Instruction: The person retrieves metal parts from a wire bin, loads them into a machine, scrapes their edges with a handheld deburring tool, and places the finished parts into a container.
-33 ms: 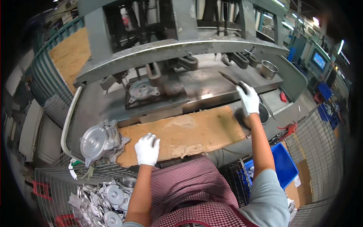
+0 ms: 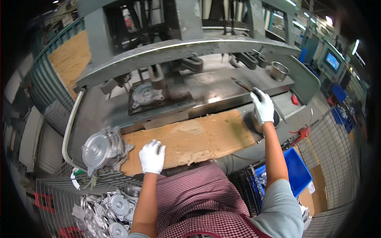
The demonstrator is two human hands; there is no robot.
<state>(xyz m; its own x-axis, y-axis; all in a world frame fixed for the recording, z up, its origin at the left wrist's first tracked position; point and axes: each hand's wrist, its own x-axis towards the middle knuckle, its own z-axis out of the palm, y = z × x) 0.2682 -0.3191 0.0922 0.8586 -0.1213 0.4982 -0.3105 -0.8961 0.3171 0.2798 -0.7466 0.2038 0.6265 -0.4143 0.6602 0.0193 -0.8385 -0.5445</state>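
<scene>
My right hand (image 2: 262, 106), in a white glove, is closed round a dark brush-like tool (image 2: 241, 84). Its brownish tip points to the far left, over the metal press bed (image 2: 214, 85). Under that hand is a dark round bowl (image 2: 254, 121), partly hidden by the wrist. My left hand (image 2: 152, 157), also gloved in white, rests over the near edge of a cardboard sheet (image 2: 198, 137) with its fingers curled and nothing visible in them. To its left stands a stack of round silver metal castings (image 2: 97, 150). Another casting (image 2: 146, 95) sits in the press's die.
The press's grey crossbar (image 2: 190, 49) spans the far side. A steel cup (image 2: 279, 71) and a red object (image 2: 295, 99) stand at the right. Below are a wire basket of castings (image 2: 119, 205) at the left and a blue bin (image 2: 299, 174) at the right.
The brush-like tool has tilted in my right hand, so it looks shorter and its tip broader. My left hand stays over the cardboard. The whole view has shifted slightly.
</scene>
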